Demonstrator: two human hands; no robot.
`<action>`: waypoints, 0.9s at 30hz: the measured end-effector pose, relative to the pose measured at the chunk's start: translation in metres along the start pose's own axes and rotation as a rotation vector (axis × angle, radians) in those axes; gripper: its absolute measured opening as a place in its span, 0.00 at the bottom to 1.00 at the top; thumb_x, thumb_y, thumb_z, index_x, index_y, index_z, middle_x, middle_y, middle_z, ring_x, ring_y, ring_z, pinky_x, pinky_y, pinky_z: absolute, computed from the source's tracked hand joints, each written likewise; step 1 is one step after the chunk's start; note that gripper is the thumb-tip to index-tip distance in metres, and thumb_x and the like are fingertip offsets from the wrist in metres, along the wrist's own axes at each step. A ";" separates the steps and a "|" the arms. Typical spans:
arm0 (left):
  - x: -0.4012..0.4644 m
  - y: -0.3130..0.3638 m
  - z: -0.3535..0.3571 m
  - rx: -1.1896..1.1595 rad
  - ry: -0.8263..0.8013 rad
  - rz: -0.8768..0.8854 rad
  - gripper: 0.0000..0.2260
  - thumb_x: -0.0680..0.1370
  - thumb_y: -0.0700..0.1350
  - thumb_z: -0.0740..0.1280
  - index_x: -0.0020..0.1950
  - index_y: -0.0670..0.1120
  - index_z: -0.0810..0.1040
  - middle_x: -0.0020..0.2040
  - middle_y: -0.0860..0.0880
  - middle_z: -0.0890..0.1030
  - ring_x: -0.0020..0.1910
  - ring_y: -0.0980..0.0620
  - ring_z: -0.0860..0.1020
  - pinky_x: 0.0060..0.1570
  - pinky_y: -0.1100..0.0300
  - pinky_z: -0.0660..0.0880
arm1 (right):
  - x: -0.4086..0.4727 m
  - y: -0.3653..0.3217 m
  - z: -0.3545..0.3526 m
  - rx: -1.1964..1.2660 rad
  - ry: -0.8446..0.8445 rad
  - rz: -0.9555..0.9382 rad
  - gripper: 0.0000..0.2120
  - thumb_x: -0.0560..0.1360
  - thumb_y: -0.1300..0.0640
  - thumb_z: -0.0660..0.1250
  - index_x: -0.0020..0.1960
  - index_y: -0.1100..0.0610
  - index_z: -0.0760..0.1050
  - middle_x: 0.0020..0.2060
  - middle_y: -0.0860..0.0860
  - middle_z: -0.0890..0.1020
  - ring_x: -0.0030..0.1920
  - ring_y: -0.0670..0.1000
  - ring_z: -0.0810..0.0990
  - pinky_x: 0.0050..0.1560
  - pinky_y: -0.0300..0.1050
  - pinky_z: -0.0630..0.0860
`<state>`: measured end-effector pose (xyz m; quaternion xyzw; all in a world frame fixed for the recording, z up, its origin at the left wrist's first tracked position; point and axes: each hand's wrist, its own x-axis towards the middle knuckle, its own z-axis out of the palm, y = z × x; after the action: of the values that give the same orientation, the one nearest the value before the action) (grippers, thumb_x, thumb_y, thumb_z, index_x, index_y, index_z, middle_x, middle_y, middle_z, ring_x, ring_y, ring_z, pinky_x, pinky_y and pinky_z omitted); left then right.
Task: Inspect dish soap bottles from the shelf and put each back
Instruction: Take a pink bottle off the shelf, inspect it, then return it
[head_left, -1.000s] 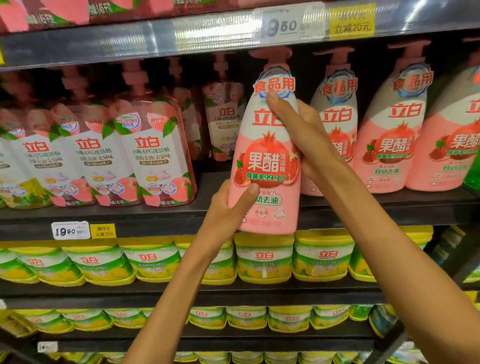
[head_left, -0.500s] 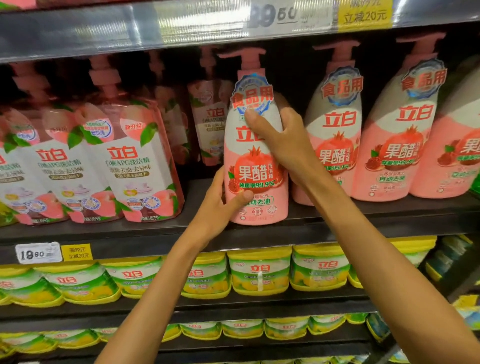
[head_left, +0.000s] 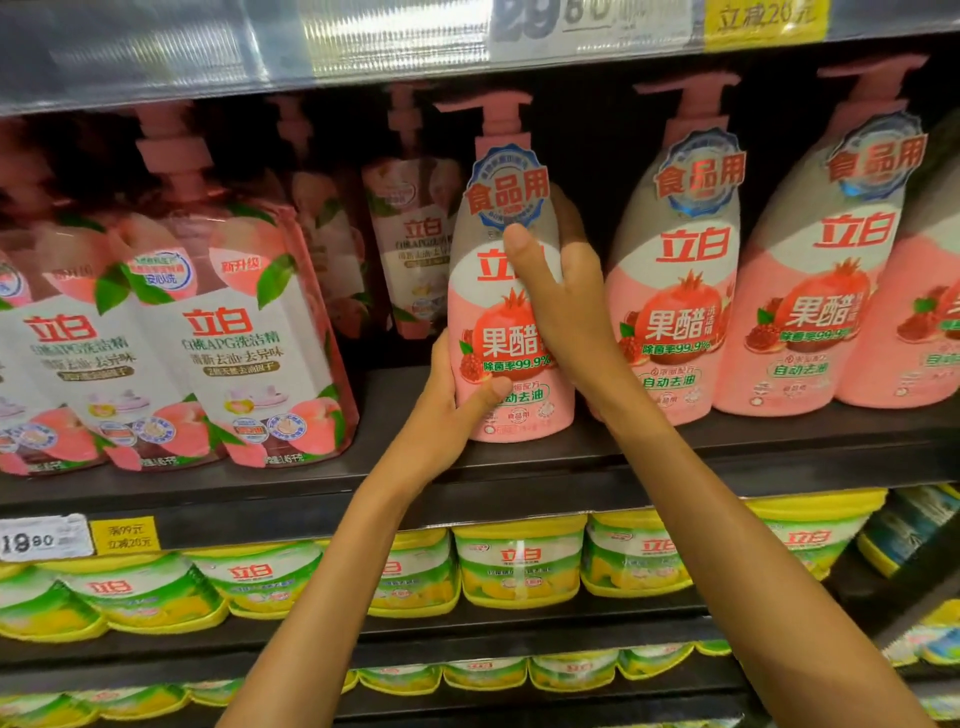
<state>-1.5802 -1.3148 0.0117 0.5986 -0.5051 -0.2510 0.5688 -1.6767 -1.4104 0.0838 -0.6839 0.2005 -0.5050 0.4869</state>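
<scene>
Lowered since a second ago: dish soap bottle (head_left: 511, 332), base now on shelf (head_left: 727, 447) near front edge. Gripped by left hand (head_left: 447, 410) low, right hand (head_left: 561, 291) high. Slide back upright beside neighbour bottle (head_left: 675, 291), then release.

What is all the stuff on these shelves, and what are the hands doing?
held bottle: one, pink and white, upright at the shelf edge
pump bottles: at least three, pink and white, right of it
pouches: several, white and pink, left and behind
tubs: many, yellow and green, lower shelves
price tags: white and yellow, shelf edges
left hand: grip low on the held bottle
right hand: grip near its top
</scene>
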 end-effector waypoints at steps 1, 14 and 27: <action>0.003 -0.001 -0.001 0.000 -0.010 -0.009 0.33 0.73 0.51 0.67 0.74 0.50 0.55 0.59 0.60 0.73 0.52 0.73 0.76 0.45 0.76 0.73 | 0.002 0.001 0.000 -0.014 -0.009 -0.003 0.14 0.79 0.51 0.65 0.37 0.56 0.69 0.32 0.51 0.79 0.35 0.51 0.82 0.37 0.46 0.78; 0.009 0.006 -0.012 0.048 -0.078 -0.045 0.29 0.69 0.55 0.68 0.67 0.57 0.59 0.56 0.63 0.74 0.50 0.74 0.76 0.43 0.76 0.73 | 0.000 0.000 0.000 -0.020 -0.005 0.047 0.20 0.78 0.50 0.65 0.46 0.69 0.74 0.40 0.66 0.82 0.41 0.63 0.84 0.46 0.62 0.81; -0.006 0.023 -0.007 0.253 0.058 -0.071 0.31 0.73 0.50 0.70 0.74 0.51 0.62 0.61 0.56 0.75 0.60 0.60 0.74 0.64 0.52 0.71 | -0.036 -0.027 -0.052 -0.221 0.197 -0.225 0.11 0.80 0.60 0.62 0.62 0.61 0.73 0.53 0.51 0.80 0.52 0.46 0.79 0.48 0.35 0.77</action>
<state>-1.5834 -1.3025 0.0336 0.6900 -0.4945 -0.1881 0.4939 -1.7433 -1.3949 0.0906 -0.6985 0.2236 -0.5958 0.3274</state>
